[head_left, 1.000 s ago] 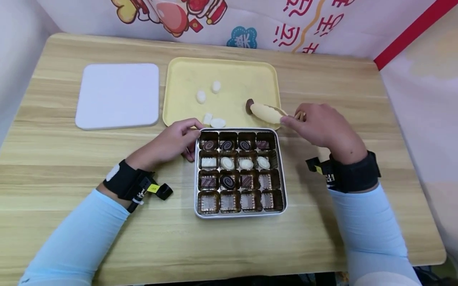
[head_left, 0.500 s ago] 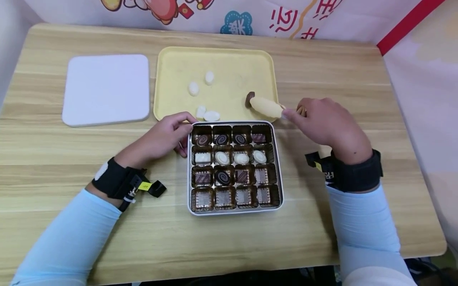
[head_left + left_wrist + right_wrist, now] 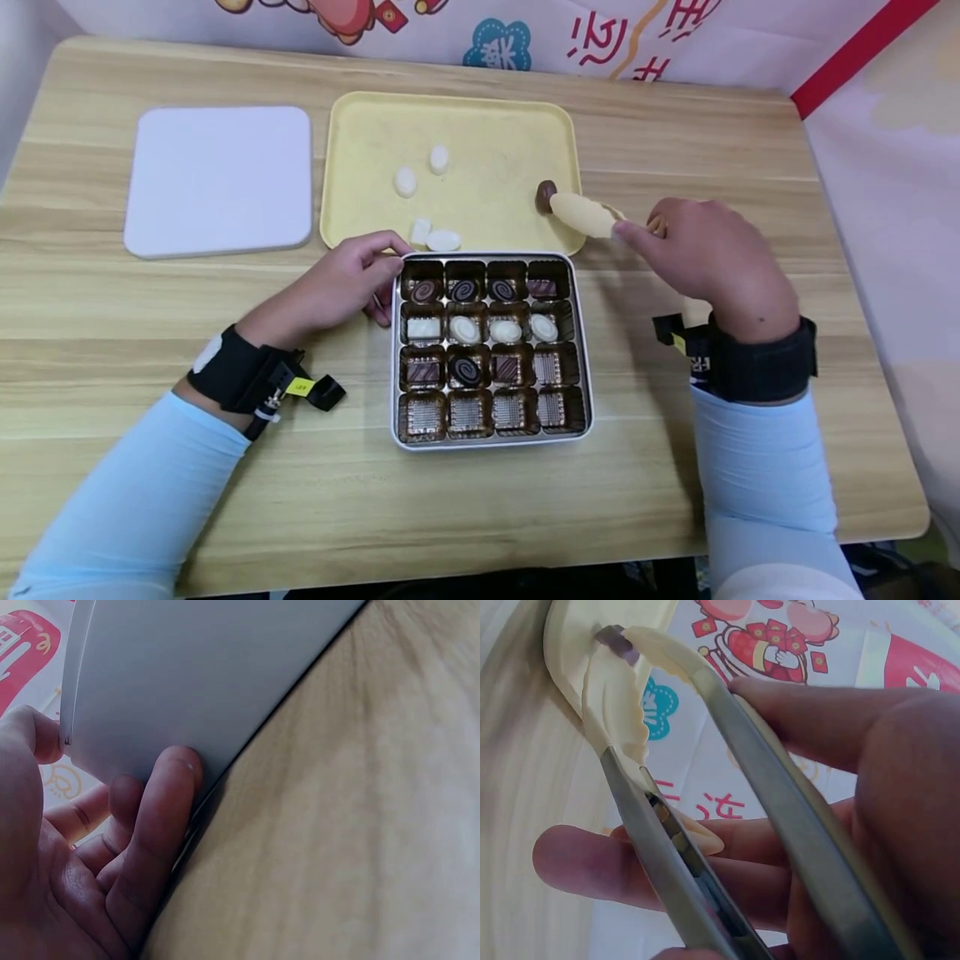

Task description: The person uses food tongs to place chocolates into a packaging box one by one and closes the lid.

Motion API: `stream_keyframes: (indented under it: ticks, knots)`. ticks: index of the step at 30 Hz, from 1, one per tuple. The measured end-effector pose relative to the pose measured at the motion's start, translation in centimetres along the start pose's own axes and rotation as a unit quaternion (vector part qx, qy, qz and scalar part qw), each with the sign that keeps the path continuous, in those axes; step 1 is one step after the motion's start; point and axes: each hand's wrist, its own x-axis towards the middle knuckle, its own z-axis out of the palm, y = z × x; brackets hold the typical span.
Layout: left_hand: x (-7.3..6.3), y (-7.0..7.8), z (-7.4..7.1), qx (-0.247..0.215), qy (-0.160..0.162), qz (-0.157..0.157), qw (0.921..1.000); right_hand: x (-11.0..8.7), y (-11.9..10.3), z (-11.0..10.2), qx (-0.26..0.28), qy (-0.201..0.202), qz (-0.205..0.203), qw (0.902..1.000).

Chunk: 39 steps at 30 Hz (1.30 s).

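Right grip (image 3: 705, 250) holding scallop-edged tongs (image 3: 583, 215) at rounded chocolate (image 3: 546, 197); left grip (image 3: 341, 282) holding smooth-walled tin (image 3: 195, 675).

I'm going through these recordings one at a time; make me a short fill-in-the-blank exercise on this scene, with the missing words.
1. The right hand holds tongs, with a piece coloured ____ between their tips.
2. The left hand touches the tin at its far ____ corner.
3. On the yellow tray lie ____ white pieces.
4. The tin's row nearest the person contains ____ pieces.

Missing words: brown; left; four; zero.
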Motion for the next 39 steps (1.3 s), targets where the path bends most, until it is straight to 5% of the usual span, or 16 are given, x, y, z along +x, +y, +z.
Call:
stream_keyframes:
  ticks: [7,12,22,39]
  knots:
    - [0.0,0.0,0.0,-0.002,0.009,-0.005,0.9999,0.6,0.1,0.3,0.025,-0.048,-0.03,0.9981]
    - [0.0,-0.1,0.1,-0.002,0.008,-0.006,1.0,-0.3,-0.1,0.1,-0.001,-0.012,-0.029,0.9995]
    - [-0.1,0.1,0.0,0.002,0.012,-0.009,0.9999,-2.1,-1.1,0.0,-0.019,0.133,-0.017,0.9908]
    - [0.0,0.1,0.2,-0.003,0.017,-0.017,0.9997,-0.4,-0.9,1.3,-0.041,0.128,-0.026,0.9906]
